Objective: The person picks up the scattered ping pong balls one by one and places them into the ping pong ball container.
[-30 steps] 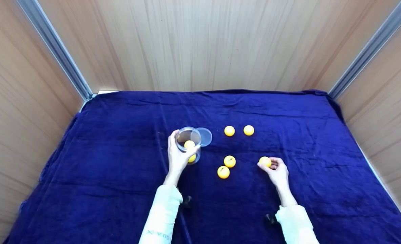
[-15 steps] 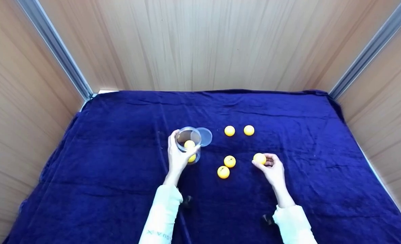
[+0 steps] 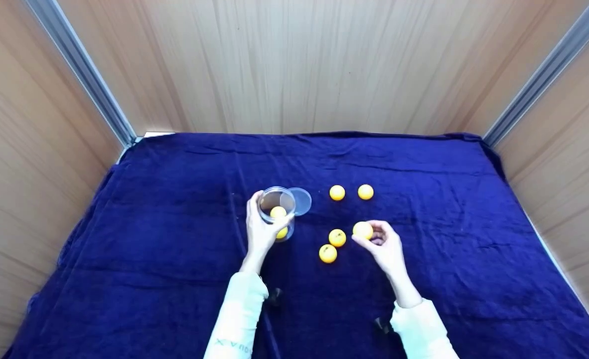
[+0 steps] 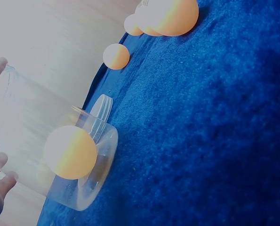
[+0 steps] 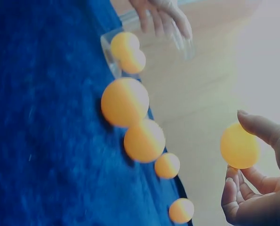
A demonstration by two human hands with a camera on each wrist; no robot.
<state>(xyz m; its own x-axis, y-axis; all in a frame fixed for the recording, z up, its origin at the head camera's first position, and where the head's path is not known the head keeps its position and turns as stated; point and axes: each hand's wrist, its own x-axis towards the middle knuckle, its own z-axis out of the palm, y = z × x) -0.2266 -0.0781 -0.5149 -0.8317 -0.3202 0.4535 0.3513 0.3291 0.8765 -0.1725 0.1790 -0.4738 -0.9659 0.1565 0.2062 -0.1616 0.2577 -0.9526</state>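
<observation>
My left hand (image 3: 262, 229) grips a clear plastic jar (image 4: 83, 188) around its upper part, near the rim. The jar stands upright on the cloth with two orange ping-pong balls (image 4: 70, 152) inside. Between thumb and fingertips, my right hand (image 3: 388, 247) pinches another orange ping-pong ball (image 5: 240, 146), raised above the cloth. That ball is just right of two loose balls, a nearer ball (image 3: 328, 254) and a farther ball (image 3: 337, 238), which lie side by side. Farther back rest two more, a left ball (image 3: 337, 193) and a right ball (image 3: 366, 192).
A round clear lid (image 3: 301, 201) lies on the cloth just behind the jar, to its right. Dark blue velvet cloth (image 3: 175, 224) covers the table. Wood-patterned panels (image 3: 294, 65) wall in the back and both sides, with grey metal posts (image 3: 85, 75) at the corners.
My right hand has moved left and slightly away from me, carrying its ping-pong ball toward the two side-by-side balls. The left hand and the jar have stayed in place.
</observation>
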